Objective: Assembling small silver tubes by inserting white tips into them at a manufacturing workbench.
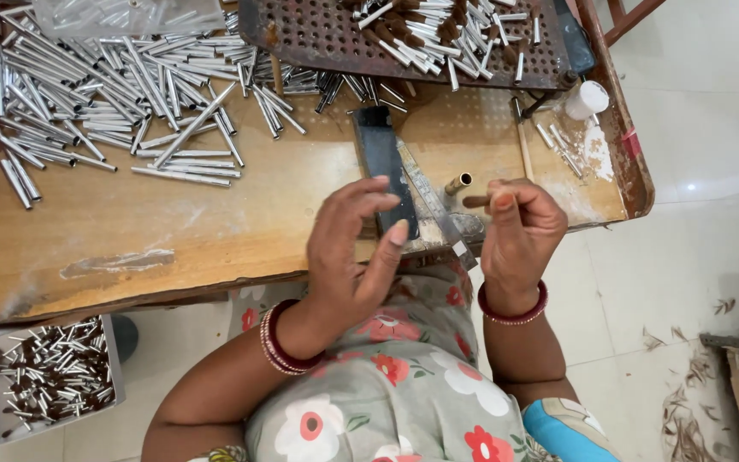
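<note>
The right hand [519, 231] is closed on a short brown stick [477, 202], pinched between thumb and fingertips so its free end points left, just over the near edge of the surface [173, 231], toward its right end. The left hand [354, 248] is released, palm open and fingers spread, holding nothing and hovering beside a dark flat block [382, 158] that lies near the middle of that near edge.

Just beyond the stick's tip stands a small brass tube [458, 182]; it seems to sit in a fixture, though the view is poor there. To do this well, keep the stick level and in line with the tube mouth, steadying with the free hand.

Farther off, loose silver tubes [104, 94] crowd the far left corner, and a perforated tray [318, 34] spans the far edge.
</note>
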